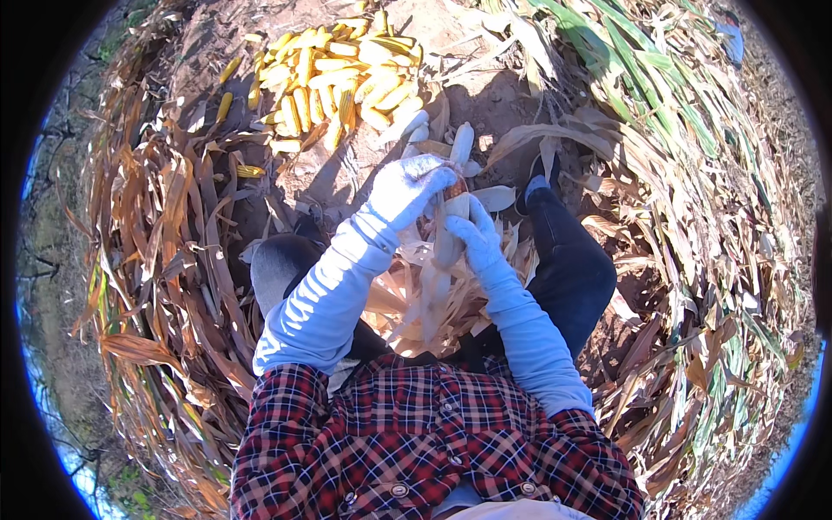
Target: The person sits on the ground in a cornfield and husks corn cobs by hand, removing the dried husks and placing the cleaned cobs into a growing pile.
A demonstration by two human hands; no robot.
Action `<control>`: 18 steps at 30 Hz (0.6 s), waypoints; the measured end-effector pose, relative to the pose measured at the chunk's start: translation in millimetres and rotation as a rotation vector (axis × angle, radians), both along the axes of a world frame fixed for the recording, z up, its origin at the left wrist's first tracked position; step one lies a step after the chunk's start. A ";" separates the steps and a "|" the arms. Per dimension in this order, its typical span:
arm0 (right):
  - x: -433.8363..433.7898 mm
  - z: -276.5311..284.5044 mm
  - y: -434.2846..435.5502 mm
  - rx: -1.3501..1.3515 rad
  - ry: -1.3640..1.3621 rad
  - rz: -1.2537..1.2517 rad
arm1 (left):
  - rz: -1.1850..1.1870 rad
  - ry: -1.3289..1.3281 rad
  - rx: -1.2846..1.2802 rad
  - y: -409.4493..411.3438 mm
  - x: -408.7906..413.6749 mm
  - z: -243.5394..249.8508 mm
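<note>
My left hand, in a white glove, grips the upper end of a partly husked ear of corn. Lower on the same ear, the fingers of my gloved right hand close around its pale husk. A strip of that husk hangs down between my knees. Reddish-brown matter shows between the hands; whether it is silk or kernels I cannot tell. Just beyond my hands lie several ears still in pale husks. Loose dry husks are heaped between my legs.
Husked yellow corn ears lie piled on bare soil ahead, with a few strays to their left. Dry brown corn stalks and leaves bank up on the left. On the right, more stalks, some green, rise beside my leg.
</note>
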State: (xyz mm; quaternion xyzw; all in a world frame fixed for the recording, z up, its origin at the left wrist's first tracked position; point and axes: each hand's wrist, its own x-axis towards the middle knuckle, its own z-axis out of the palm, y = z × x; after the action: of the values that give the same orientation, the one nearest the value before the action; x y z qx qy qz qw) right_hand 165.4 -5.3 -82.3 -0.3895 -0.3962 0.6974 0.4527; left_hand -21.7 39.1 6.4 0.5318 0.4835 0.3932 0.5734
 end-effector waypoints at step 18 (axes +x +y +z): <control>-15.1 -30.0 11.3 -0.287 0.290 -0.264 | 0.005 -0.514 -0.198 -13.2 37.4 -26.8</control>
State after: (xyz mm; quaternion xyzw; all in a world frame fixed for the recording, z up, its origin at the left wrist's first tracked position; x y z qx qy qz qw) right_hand 150.4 6.0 -112.3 -0.3938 -0.1697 0.7301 0.5320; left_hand 15.6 26.0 -20.3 0.3548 0.3594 0.4676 0.7254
